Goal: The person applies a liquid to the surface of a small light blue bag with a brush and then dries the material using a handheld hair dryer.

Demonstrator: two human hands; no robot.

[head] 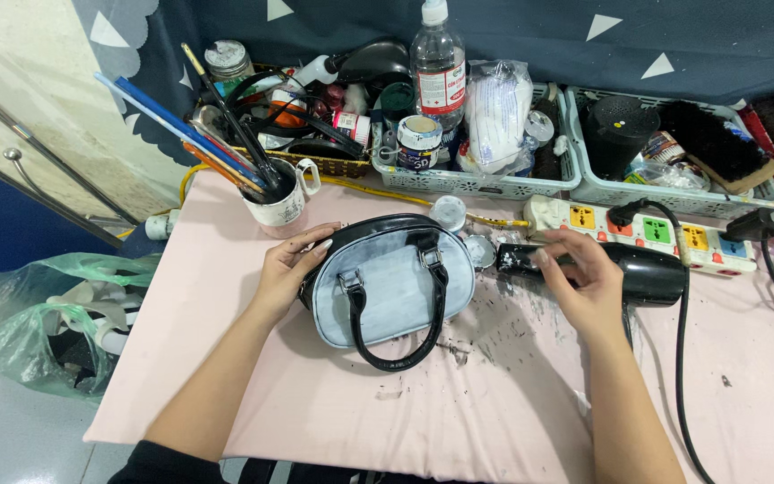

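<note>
A small light-blue handbag (389, 285) with black trim and black handles lies flat on the pink cloth-covered table (459, 412). My left hand (289, 267) rests against the bag's left edge, fingers curled over its black rim. My right hand (584, 278) grips a black hair dryer (642, 272) lying to the right of the bag, its paint-stained nozzle pointing left toward the bag. The dryer's cord runs down the right side of the table.
A white mug (278, 204) of brushes stands behind the bag at the left. Pale baskets (494, 184) of bottles, jars and tools line the back edge. A white power strip (647, 231) lies behind the dryer. Black flecks dot the cloth. Plastic bags (38, 314) hang at the left.
</note>
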